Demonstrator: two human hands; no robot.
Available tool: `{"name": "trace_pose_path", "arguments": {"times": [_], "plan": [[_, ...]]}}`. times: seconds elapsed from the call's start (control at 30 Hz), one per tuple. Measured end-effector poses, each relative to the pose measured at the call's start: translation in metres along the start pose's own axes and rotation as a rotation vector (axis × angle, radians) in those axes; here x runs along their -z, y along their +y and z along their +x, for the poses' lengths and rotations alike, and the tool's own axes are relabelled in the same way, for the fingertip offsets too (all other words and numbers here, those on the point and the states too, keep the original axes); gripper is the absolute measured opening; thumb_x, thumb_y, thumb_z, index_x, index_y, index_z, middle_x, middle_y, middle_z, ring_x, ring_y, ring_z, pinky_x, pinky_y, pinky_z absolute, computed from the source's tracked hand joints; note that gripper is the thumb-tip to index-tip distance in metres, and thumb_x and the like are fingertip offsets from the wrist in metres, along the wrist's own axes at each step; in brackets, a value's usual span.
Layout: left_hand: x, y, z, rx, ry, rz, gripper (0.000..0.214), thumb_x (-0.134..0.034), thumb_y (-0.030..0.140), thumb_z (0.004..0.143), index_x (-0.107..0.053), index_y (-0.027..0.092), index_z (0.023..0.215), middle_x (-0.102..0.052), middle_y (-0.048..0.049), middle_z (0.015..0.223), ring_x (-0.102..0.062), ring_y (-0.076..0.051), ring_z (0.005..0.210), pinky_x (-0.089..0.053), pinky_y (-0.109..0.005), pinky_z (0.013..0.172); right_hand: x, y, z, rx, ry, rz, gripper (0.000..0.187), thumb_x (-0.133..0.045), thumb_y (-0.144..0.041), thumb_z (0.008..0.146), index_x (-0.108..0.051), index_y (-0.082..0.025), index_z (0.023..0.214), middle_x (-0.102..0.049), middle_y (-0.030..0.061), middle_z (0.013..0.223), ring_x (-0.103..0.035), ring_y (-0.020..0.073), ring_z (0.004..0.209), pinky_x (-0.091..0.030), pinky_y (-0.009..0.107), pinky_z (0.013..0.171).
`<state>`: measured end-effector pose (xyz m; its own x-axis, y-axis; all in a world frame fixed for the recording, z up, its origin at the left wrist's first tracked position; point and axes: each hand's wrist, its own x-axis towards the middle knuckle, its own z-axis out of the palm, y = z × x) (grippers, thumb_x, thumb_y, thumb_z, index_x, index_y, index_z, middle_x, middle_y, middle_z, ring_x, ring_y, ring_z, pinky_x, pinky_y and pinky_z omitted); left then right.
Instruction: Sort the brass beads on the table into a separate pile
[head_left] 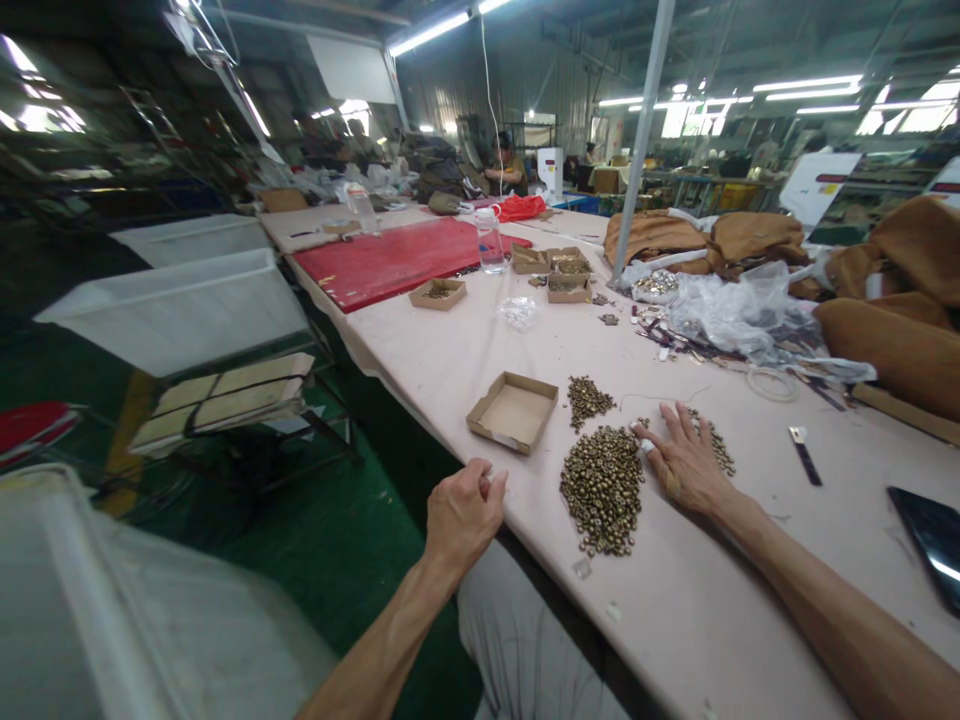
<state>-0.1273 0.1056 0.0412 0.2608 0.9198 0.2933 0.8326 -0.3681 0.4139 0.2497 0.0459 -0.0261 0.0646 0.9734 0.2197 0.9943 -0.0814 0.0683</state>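
My right hand [686,460] lies with spread fingers on the table, over a small spread of bronze-coloured metal studs [716,445]. White wrapping shows on its thumb and a finger. Just left of it sits a large heap of the same studs [602,490], and a smaller pile [589,400] lies behind that. My left hand [465,510] is closed at the table's near edge, fingers curled inward; whether anything is inside is hidden. In front of it stands a shallow cardboard box [517,410] with a bare bottom.
Farther back are a small box of metal bits [439,293], a clear bottle [490,242] and a red board [405,258]. Plastic bags [750,310] and brown fabric items [900,340] crowd the right beside a pole [641,140]. A phone [930,540] lies at right; white bins [187,300] stand left.
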Motion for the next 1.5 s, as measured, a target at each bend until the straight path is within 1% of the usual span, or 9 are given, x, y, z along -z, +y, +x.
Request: {"name": "trace_pose_path", "arguments": {"times": [0.27,0.47,0.6,0.77,0.9,1.0,1.07,1.3,1.5], "plan": [[0.002,0.000,0.000,-0.003,-0.007,0.011,0.023,-0.055,0.041,0.093,-0.063,0.020,0.095,-0.069,-0.0019,0.071,-0.067,-0.017,0.067,-0.044,-0.025,0.066,-0.002,-0.004,0.007,-0.057,-0.018,-0.011,0.055,-0.030,-0.044,0.102,-0.037,-0.032,0.155,-0.013,0.0111,0.168,0.000,0.0397,0.153,-0.010,0.072,0.114],[0.001,0.001,0.001,-0.004,0.002,0.004,0.022,-0.056,0.041,0.093,-0.063,0.020,0.095,-0.068,-0.0009,0.069,-0.066,-0.017,0.065,-0.043,-0.025,0.065,-0.005,-0.007,0.011,-0.067,-0.046,-0.015,0.056,-0.028,-0.046,0.102,-0.032,-0.034,0.157,-0.011,0.0107,0.168,0.000,0.0400,0.153,-0.007,0.071,0.115],[0.001,0.001,0.001,-0.010,-0.005,-0.003,0.024,-0.055,0.042,0.093,-0.063,0.019,0.095,-0.069,-0.0016,0.070,-0.067,-0.017,0.066,-0.043,-0.025,0.065,-0.011,0.004,0.015,-0.132,-0.079,-0.013,0.059,-0.024,-0.049,0.102,-0.030,-0.032,0.158,-0.014,0.0146,0.167,-0.001,0.0410,0.153,-0.010,0.071,0.113],[0.002,0.002,0.000,-0.012,0.005,-0.012,0.023,-0.055,0.041,0.093,-0.063,0.020,0.094,-0.069,-0.0018,0.070,-0.067,-0.017,0.066,-0.044,-0.025,0.065,-0.011,0.022,0.014,-0.195,-0.071,-0.035,0.060,-0.023,-0.051,0.102,-0.036,-0.027,0.156,-0.016,0.0164,0.166,-0.002,0.0419,0.153,-0.007,0.075,0.111],[0.000,0.001,-0.001,-0.012,-0.004,-0.011,0.022,-0.055,0.039,0.093,-0.064,0.020,0.095,-0.069,-0.0018,0.070,-0.066,-0.017,0.067,-0.043,-0.025,0.066,0.005,0.016,-0.003,-0.075,0.023,-0.018,0.056,-0.028,-0.046,0.102,-0.039,-0.029,0.154,-0.009,0.0105,0.169,0.002,0.0390,0.153,-0.010,0.070,0.115],[-0.003,0.001,-0.002,-0.011,-0.012,-0.008,0.021,-0.055,0.040,0.093,-0.063,0.020,0.094,-0.068,-0.0016,0.070,-0.066,-0.017,0.066,-0.043,-0.025,0.066,0.016,-0.001,-0.022,0.066,0.072,0.025,0.053,-0.032,-0.042,0.102,-0.040,-0.034,0.153,-0.003,0.0032,0.170,0.004,0.0374,0.154,-0.012,0.067,0.118],[-0.004,0.001,-0.002,-0.014,-0.013,-0.010,0.021,-0.055,0.040,0.093,-0.063,0.020,0.094,-0.068,-0.0013,0.070,-0.065,-0.016,0.065,-0.043,-0.025,0.066,0.018,-0.013,-0.031,0.118,0.071,0.051,0.052,-0.034,-0.040,0.101,-0.042,-0.034,0.152,-0.002,0.0028,0.170,0.004,0.0374,0.154,-0.013,0.066,0.118],[-0.002,0.003,-0.003,-0.020,-0.008,0.001,0.021,-0.055,0.039,0.093,-0.063,0.020,0.094,-0.067,-0.0010,0.069,-0.066,-0.017,0.066,-0.043,-0.025,0.066,0.004,-0.025,-0.029,0.072,0.035,0.056,0.054,-0.035,-0.039,0.101,-0.040,-0.030,0.154,-0.009,0.0085,0.169,0.005,0.0384,0.154,-0.012,0.069,0.117],[0.000,0.002,-0.001,-0.031,0.002,0.018,0.021,-0.055,0.040,0.093,-0.063,0.020,0.094,-0.068,-0.0013,0.069,-0.066,-0.017,0.066,-0.042,-0.025,0.066,0.005,-0.021,-0.036,0.080,0.041,0.041,0.056,-0.037,-0.040,0.100,-0.037,-0.031,0.155,-0.008,0.0066,0.169,0.003,0.0378,0.154,-0.010,0.069,0.118]]}}
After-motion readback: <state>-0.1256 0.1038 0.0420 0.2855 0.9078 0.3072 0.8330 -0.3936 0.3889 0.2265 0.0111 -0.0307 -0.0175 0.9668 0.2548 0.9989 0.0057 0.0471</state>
